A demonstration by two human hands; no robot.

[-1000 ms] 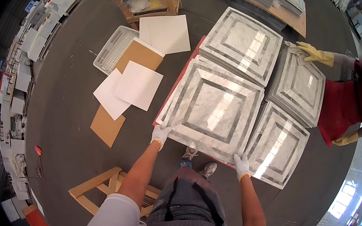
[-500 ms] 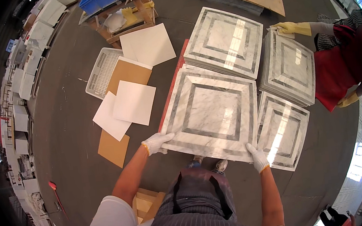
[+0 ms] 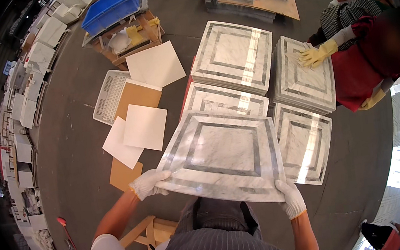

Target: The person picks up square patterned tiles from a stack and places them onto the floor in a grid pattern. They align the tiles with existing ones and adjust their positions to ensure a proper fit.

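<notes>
A white marble tile (image 3: 222, 147) with dark grey square bands is held up in front of me, tilted, its near edge close to my apron. My left hand (image 3: 150, 183), in a white knit glove, grips its near left corner. The near right corner is in my gloved right hand (image 3: 290, 197), thumb on top. Beneath and beyond the raised tile, another patterned tile (image 3: 252, 103) shows in part. Three more stacks of such tiles stand around it: one stack at the far side (image 3: 232, 57), one at the far right (image 3: 302, 71), one at the near right (image 3: 303, 143).
A co-worker's yellow-gloved hand (image 3: 315, 55) rests on the far right stack. On the left lie white sheets (image 3: 146, 126), brown board (image 3: 126, 175) and a white plastic crate (image 3: 106, 98). Beyond stands a blue bin (image 3: 110, 9). A wooden stool (image 3: 148, 232) is beside my legs.
The tile has been lifted off its stack and drawn toward me, uncovering the tile below. Both my hands moved nearer with it. The co-worker's hand has moved from the stack's edge onto its top.
</notes>
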